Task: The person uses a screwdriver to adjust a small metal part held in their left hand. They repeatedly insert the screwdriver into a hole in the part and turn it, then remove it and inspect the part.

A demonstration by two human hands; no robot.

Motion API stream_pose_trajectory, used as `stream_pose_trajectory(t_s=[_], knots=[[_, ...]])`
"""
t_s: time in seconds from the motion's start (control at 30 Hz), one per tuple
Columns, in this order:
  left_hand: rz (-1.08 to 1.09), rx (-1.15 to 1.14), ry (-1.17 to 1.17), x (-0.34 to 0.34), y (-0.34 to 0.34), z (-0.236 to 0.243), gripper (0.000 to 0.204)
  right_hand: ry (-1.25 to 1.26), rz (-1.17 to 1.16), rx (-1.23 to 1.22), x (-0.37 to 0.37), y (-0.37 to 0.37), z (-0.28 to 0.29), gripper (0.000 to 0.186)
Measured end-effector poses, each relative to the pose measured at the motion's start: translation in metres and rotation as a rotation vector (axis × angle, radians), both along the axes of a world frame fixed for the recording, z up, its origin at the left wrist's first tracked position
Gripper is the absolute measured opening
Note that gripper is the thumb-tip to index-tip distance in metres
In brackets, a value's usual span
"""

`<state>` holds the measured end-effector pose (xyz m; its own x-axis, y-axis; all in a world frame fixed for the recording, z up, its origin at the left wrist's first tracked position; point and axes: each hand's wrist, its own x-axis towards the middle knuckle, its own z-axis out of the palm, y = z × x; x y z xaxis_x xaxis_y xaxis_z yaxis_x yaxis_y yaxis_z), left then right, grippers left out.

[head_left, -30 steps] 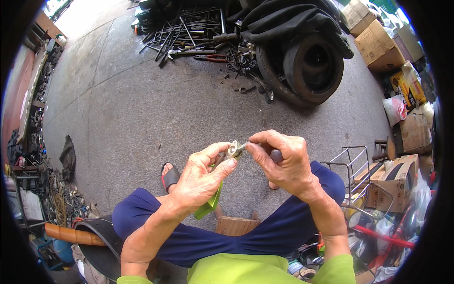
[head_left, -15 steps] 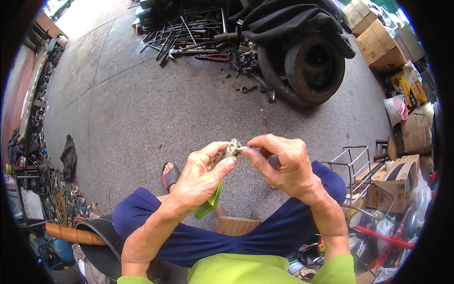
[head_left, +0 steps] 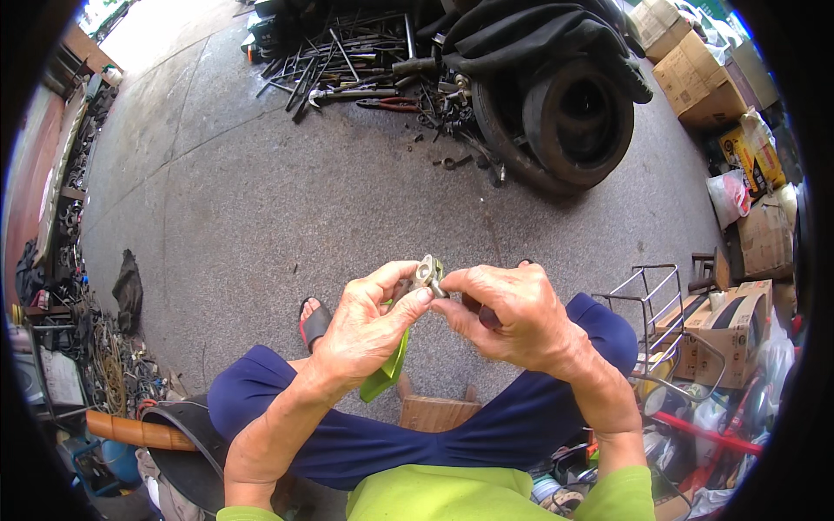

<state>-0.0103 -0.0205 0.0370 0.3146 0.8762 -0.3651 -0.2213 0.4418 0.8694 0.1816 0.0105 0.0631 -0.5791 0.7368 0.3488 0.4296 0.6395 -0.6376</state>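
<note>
Hands (head_left: 367,321) curled, left pinching metal fitting (head_left: 426,270), right apparently gripping dark handle (head_left: 489,318); wide floor (head_left: 347,200) reaches tyre edges (head_left: 540,135).

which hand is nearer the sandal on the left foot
Left. The left hand is above and just right of the sandal; the right hand is farther right.

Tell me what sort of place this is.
It looks like a small repair workshop, probably for wheeled vehicles: black tyres stand on the floor beside a heap of hand tools, with red-handled pliers at its near edge.
</note>
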Motion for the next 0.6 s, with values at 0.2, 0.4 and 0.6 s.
stream_pose_trajectory(t_s=[0.2, 0.4, 0.6], knots=[[-0.063, 0.018, 0.084, 0.0000, 0.0003, 0.0053, 0.033, 0.010, -0.202, -0.074, 0.0048, 0.0019, 0.0005, 0.012], [-0.037, 0.014, 0.047, 0.0000, -0.0002, 0.0028, 0.032, 0.023, -0.093, -0.080, 0.0065, -0.0006, 0.0014, 0.013], [-0.031, 0.023, 0.032, 0.0010, 0.0001, 0.0019, 0.032, 0.000, 0.021, -0.105, 0.0039, -0.0023, 0.0048, 0.018]])
